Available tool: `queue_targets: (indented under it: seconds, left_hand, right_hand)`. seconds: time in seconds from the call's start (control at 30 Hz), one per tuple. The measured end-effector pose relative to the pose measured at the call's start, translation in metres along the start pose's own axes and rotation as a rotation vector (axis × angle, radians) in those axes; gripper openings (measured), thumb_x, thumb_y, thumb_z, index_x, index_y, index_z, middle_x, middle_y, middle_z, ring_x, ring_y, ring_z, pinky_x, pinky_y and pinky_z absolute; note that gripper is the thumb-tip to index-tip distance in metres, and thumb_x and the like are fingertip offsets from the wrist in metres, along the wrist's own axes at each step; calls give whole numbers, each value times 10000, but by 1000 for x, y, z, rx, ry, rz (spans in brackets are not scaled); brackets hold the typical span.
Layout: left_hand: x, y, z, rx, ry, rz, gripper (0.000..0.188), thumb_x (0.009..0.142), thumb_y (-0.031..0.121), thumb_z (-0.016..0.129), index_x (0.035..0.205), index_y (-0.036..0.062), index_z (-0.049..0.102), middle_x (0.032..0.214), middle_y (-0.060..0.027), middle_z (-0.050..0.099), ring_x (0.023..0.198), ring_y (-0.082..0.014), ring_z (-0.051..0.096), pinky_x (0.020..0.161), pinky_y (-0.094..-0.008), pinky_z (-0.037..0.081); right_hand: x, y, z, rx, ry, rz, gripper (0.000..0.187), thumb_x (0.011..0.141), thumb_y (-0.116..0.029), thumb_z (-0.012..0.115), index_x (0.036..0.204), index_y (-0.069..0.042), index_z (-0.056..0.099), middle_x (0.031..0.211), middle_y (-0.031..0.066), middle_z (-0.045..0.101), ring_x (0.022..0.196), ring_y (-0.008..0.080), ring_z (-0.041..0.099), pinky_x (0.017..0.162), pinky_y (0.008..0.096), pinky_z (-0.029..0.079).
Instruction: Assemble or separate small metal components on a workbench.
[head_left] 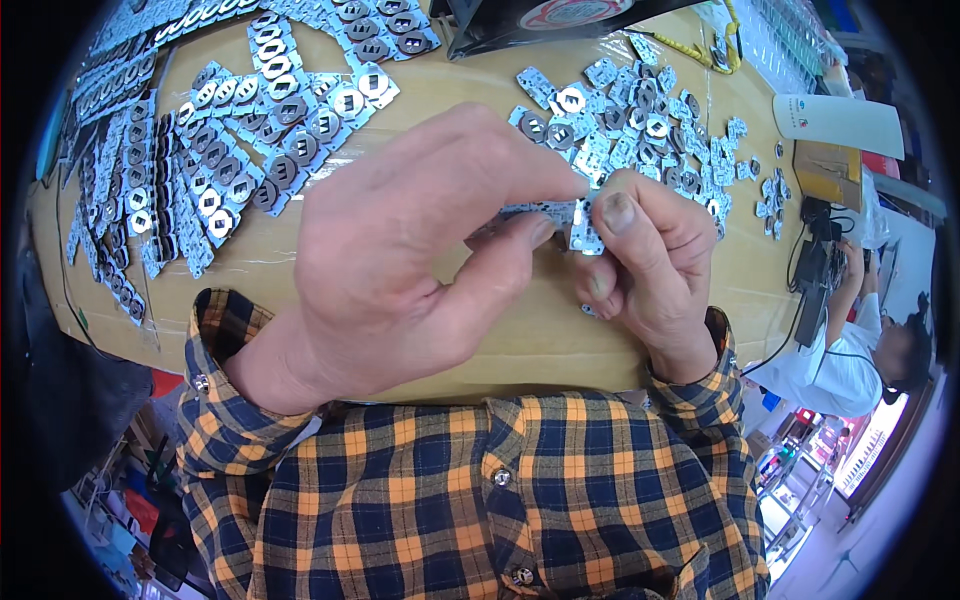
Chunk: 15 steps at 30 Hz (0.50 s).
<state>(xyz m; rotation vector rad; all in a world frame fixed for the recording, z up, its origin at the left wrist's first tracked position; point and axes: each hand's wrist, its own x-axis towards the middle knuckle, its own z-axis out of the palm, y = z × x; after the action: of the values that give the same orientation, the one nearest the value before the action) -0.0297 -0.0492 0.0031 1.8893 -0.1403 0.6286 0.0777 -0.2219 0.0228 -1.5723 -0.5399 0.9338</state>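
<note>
A: What do the hands hold?

B: Both pinch one strip of small silver plates. The left hand closes thumb and forefinger on its left part; the right hand grips the end piece between thumb and forefinger, its other fingers curled in. The strip sits above the table, just on the near side of the loose pile.

A: Any packages or labels?

B: Right of the pile, at the table's right edge, lies a white rounded card with a small red and green mark, and beside it toward the near side a brown box. Beyond the pile, at the far edge, a dark tray holds a red and white round label, cut off by the rim.

A: Where is there open room?

B: Bare tan table runs from the pile toward the person, under and around the hands, to the near edge at the plaid shirt. Far left of the pile, uncut strips fan out in rows and reach the left edge.

A: What is hard to see?

B: The left hand hides most of the strip's middle. Black cables hang off the right edge. Another person in white sits lower right, partly cut off. The shelves below them are blurred.
</note>
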Motion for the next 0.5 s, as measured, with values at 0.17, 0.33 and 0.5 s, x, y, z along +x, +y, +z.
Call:
queue_targets:
  seconds: [0.17, 0.33, 0.5]
  left_hand:
    - [-1, -1, 5, 103, 34, 34, 292, 747, -133, 635, 1024, -41, 638, 890, -135, 651, 786, -189, 635, 680, -260, 485]
    - [-4, 4, 3, 83, 20, -162, 276, 732, -121, 668, 994, -38, 640, 825, -109, 648, 697, -183, 628, 625, -256, 478]
    - [-1, -3, 6, 59, 58, 47, 231, 728, -92, 699, 946, -34, 649, 766, -110, 635, 628, -182, 616, 552, -245, 448]
  right_hand:
    - [1, 2, 0, 2, 34, 38, 330, 998, -231, 502, 740, -26, 500, 509, 0, 441, 379, 48, 377, 373, 205, 316]
    - [2, 4, -5, 20, 55, 22, 319, 996, -216, 496, 749, -15, 497, 508, 8, 440, 374, 54, 369, 358, 211, 310]
    - [3, 3, 0, 30, 64, 27, 312, 997, -213, 486, 758, -12, 491, 510, 15, 445, 370, 59, 361, 346, 216, 300]
